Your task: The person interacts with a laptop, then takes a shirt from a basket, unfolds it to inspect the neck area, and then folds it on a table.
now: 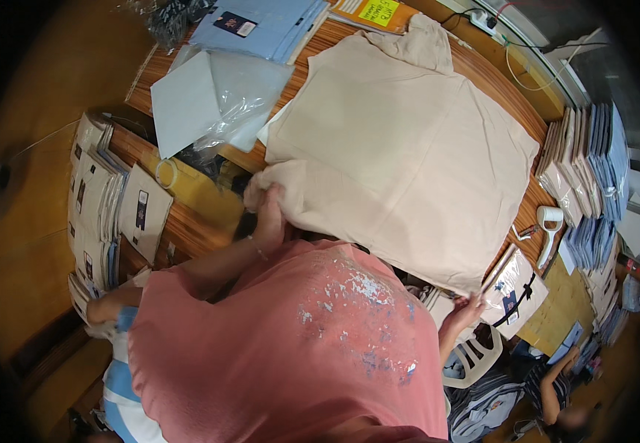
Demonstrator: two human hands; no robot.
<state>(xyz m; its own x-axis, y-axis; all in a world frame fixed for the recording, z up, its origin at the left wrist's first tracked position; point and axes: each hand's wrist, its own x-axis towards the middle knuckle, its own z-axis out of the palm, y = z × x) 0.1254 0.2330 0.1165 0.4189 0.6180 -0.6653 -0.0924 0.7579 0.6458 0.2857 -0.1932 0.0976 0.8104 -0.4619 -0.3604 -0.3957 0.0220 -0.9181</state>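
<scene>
the beige shirt lies spread across the wood-grain table, its broad panel opened out, probably so that creases and edges can be seen and straightened. taking the shirt as the clock's centre, the left hand is at eight o'clock, closed on a bunched end that looks like a sleeve; a bunched hold like this likely gives control of loose cloth. the right hand is at five o'clock, fingers pinching the near corner, which seems to hold that edge against slipping; how firm the pinch is, i cannot tell.

at twelve o'clock another gathered end lies loose. between nine and ten sit a white card and clear plastic bags, seemingly within easy reach of the left side. the white roller rests at four o'clock, out from under the cloth, and wrapped stacks stand at three, presumably leaving the middle for spreading.
</scene>
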